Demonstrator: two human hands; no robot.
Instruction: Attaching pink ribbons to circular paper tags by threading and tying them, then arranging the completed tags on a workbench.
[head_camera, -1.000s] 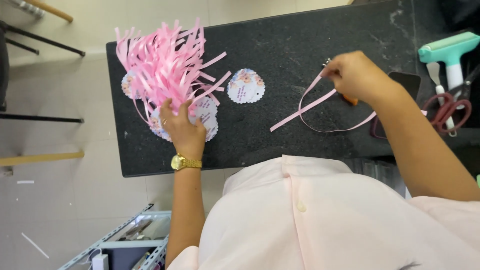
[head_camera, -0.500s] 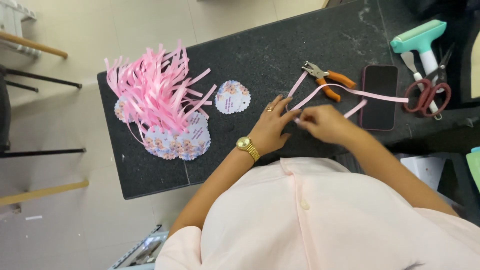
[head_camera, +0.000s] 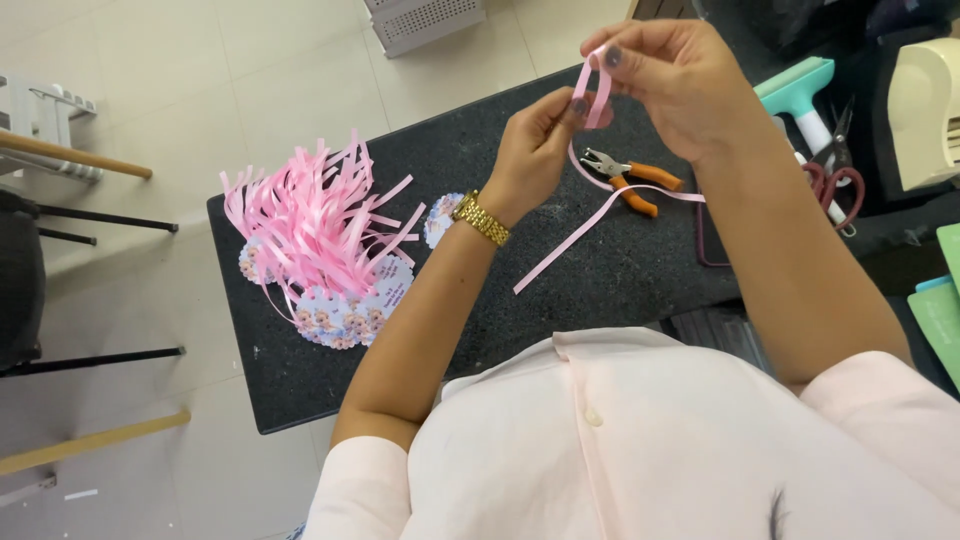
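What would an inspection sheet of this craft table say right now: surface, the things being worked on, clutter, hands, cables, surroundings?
Surface: dark speckled table, partly covered.
Job's things: pink ribbon looped between both hands, its tail trailing onto the table.
Clutter: pile of round scalloped tags with pink ribbons; one lone tag; orange-handled pliers; red-handled scissors; teal-handled tool.
Hands: left hand and right hand both pinch the ribbon, raised above the table.
Cables: nothing seen.
Surroundings: pale tiled floor; white crate.
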